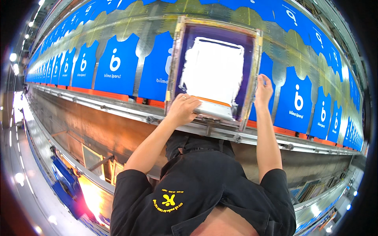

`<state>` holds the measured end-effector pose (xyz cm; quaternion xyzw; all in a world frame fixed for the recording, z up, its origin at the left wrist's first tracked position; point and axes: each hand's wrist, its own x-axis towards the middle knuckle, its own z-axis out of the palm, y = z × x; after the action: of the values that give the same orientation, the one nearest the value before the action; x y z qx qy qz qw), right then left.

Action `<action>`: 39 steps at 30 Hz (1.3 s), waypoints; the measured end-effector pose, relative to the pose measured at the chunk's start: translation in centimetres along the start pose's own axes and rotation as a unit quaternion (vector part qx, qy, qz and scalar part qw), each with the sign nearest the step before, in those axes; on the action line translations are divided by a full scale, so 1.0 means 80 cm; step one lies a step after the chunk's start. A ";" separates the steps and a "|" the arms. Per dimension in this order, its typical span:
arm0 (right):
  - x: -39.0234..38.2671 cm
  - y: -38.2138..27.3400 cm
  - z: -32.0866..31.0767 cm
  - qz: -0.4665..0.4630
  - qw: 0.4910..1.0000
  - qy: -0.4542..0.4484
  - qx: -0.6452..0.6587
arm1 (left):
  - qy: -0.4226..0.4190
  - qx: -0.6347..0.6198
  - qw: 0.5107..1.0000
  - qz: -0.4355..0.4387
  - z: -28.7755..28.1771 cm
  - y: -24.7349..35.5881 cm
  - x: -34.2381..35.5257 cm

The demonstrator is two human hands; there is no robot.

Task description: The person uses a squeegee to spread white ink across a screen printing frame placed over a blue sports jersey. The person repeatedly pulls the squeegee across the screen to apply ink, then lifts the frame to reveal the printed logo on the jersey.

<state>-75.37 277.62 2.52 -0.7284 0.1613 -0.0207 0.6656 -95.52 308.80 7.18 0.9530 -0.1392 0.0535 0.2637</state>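
Note:
A screen printing frame [256,51] with a dark purple mesh lies over the blue fabric in front of me. White ink [214,69] covers the middle of its mesh. Across the near end of the screen rests a squeegee [215,110] with a pale metal holder and an orange strip. My left hand [184,109] is closed around the squeegee's left end, by the frame's near left corner. Just beside the frame's right rail is my right hand [264,92], its fingers curled into a pinch. What that pinch holds, if anything, is too small to make out.
Blue shirt pieces [117,65] with white prints lie in a long row to both sides, with another row beyond. A metal rail [118,108] runs along the table's near edge. Frames [92,161] are stored below at left, beside a blue machine [67,177].

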 end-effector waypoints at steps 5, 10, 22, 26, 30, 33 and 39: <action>-0.073 0.028 0.147 0.005 0.999 0.014 -0.037 | -0.067 0.014 0.996 -0.050 -0.077 -0.123 -0.055; -0.105 0.033 0.222 0.019 0.991 0.021 -0.134 | -0.053 0.029 0.998 0.014 -0.128 -0.185 -0.087; -0.110 0.040 0.228 0.037 0.975 0.012 -0.220 | -0.016 0.105 0.992 0.063 -0.135 -0.333 0.189; -0.106 0.014 0.233 0.022 0.966 0.022 -0.258 | -0.107 0.098 0.989 0.010 -0.126 -0.361 0.240; -0.054 -0.039 0.282 -0.280 0.891 0.032 -0.357 | -0.138 0.078 0.986 -0.058 -0.122 -0.364 0.246; 0.007 -0.082 0.342 -0.354 0.837 -0.172 -0.379 | -0.153 0.114 0.980 -0.049 -0.120 -0.362 0.255; -0.038 -0.062 0.389 -0.390 0.770 -0.219 -0.455 | -0.077 0.171 0.980 -0.062 -0.100 -0.344 0.206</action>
<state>-69.58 308.65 4.37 -0.9312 -0.2960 -0.0422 0.2084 -71.93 331.68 3.51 0.9920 -0.0887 -0.0131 0.0886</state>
